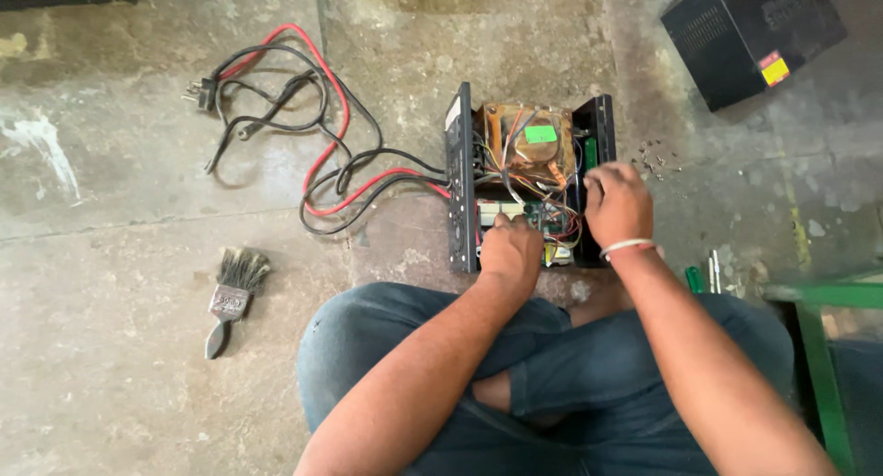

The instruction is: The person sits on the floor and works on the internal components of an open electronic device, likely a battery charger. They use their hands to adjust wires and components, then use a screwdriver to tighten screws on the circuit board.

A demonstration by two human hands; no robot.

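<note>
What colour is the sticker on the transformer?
Bright green sticker, on top of the copper-toned transformer; head view shows it.

bare forearms, a pale bangle (628,248) on the right wrist, dark blue jeans (552,366).

both hands sit inside an opened black inverter chassis (460,177) on the concrete floor: the left hand (509,248) fisted over the circuit board (550,220), the right hand (617,203) beside the copper transformer (524,145). red and black cables (322,154) trail left; a paintbrush (233,297) lies nearby.
</note>
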